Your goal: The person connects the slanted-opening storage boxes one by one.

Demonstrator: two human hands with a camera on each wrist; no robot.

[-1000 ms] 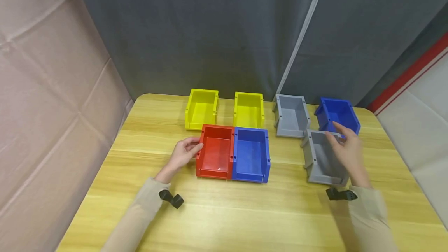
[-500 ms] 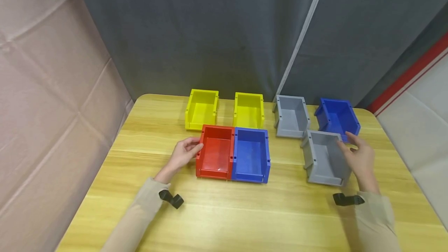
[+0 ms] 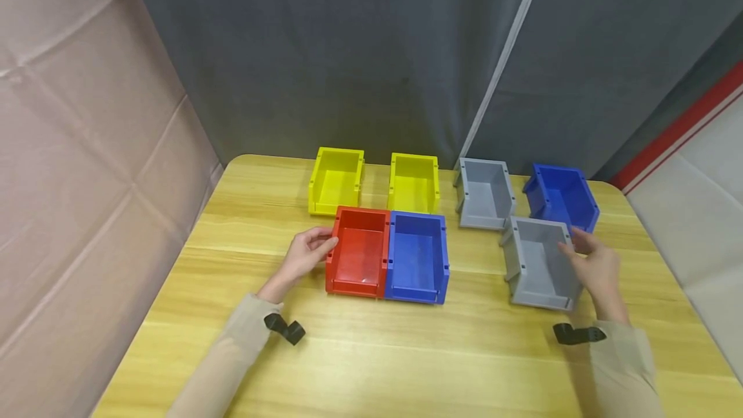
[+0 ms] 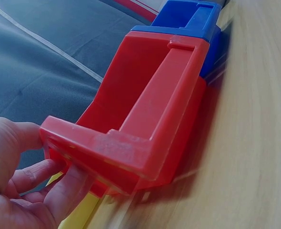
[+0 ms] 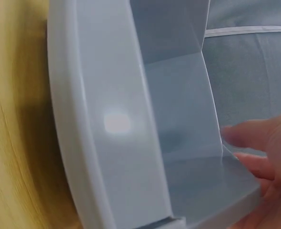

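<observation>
My left hand (image 3: 302,254) pinches the left wall of a red storage bin (image 3: 358,257). In the left wrist view the thumb (image 4: 26,135) touches the rim and the other fingers curl under it on the outside. A blue storage bin (image 3: 415,257) stands flush against the red one's right side. Over on the right, my right hand (image 3: 596,268) grips the right wall of the nearer grey storage bin (image 3: 540,266), thumb on the rim side and fingers along the outer face. The right wrist view shows that grey bin (image 5: 116,95) close up, with the fingertips partly hidden behind its wall.
Behind stand two yellow bins (image 3: 335,182), a second grey bin (image 3: 485,195) and another blue bin (image 3: 562,195). The wooden table (image 3: 406,360) runs back to a dark grey curtain (image 3: 348,50). A pale padded wall (image 3: 87,147) lies to the left.
My right hand has moved from over the nearer grey bin's back edge rightward to its right wall and taken hold there. The left hand and the bins look unmoved.
</observation>
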